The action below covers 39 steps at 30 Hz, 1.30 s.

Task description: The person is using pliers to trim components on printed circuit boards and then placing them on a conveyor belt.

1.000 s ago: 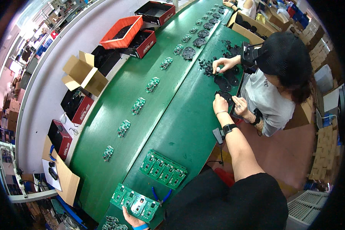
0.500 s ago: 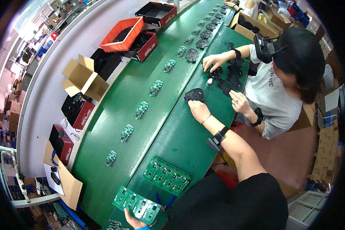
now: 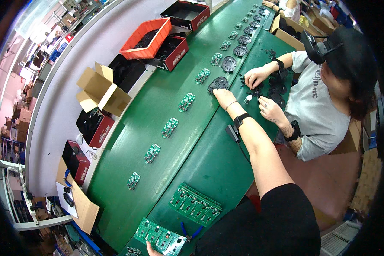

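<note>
At the bottom edge my left hand (image 3: 152, 250) is closed on the side of a green circuit board panel (image 3: 160, 237); only the thumb and part of the hand show. My right arm stretches far forward. The fingers of my right hand (image 3: 224, 98) pinch the near edge of a round black plastic shell (image 3: 218, 85), which is over the green belt beside a small green circuit board (image 3: 202, 76). A stack of green board panels (image 3: 195, 205) lies on the bench, with blue-handled pliers (image 3: 191, 231) between it and the held panel.
Small boards and black shells run in rows up the belt (image 3: 158, 175). Across the bench a co-worker (image 3: 324, 102) handles small black parts near a white piece (image 3: 248, 98). An orange crate (image 3: 146, 39), red-black boxes and an opened carton (image 3: 103, 90) line the far side.
My right hand has moved the black shell from the bench forward and onto the belt side. The co-worker's hands have come closer together. The whole view has shifted slightly.
</note>
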Motion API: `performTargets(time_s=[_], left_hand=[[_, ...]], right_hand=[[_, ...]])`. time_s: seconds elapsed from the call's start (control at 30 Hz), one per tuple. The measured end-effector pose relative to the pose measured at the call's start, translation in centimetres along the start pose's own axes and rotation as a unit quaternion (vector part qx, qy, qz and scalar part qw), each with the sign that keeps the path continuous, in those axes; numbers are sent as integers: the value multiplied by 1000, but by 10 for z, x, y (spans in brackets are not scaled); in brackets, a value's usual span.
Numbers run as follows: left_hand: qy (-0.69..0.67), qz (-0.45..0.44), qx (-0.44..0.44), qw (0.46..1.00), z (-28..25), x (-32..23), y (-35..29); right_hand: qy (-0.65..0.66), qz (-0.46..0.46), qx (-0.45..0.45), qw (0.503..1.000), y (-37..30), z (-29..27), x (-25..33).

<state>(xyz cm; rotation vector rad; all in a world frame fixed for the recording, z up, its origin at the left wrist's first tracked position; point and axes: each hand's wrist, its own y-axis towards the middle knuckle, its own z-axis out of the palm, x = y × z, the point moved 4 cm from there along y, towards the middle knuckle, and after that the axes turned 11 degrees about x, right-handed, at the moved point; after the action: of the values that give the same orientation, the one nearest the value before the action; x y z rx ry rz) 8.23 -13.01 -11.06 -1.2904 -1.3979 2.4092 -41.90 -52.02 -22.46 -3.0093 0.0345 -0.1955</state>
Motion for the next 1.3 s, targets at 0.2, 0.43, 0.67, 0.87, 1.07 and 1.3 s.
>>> performTargets(time_s=[0.2, 0.43, 0.67, 0.87, 1.07, 1.3], left_hand=[[-75, -1, 164, 984, 12, 10, 25], [-7, -17, 61, 998, -1, 4, 31], [20, -12, 37, 999, 25, -3, 13], [34, -11, 8, 999, 32, -5, 6], [31, 2, 20, 999, 23, 1, 7], [-14, -42, 94, 995, -2, 12, 27]], right_hand=[[111, -7, -140, 984, -63, -12, 24], [177, 54, -126, 975, -170, 3, 12], [46, 302, -49, 951, -168, 7, -49], [-3, 366, -36, 930, -136, 4, -90], [-43, 348, -70, 934, -135, 10, -104], [2, 320, -99, 942, -137, 2, -98]])
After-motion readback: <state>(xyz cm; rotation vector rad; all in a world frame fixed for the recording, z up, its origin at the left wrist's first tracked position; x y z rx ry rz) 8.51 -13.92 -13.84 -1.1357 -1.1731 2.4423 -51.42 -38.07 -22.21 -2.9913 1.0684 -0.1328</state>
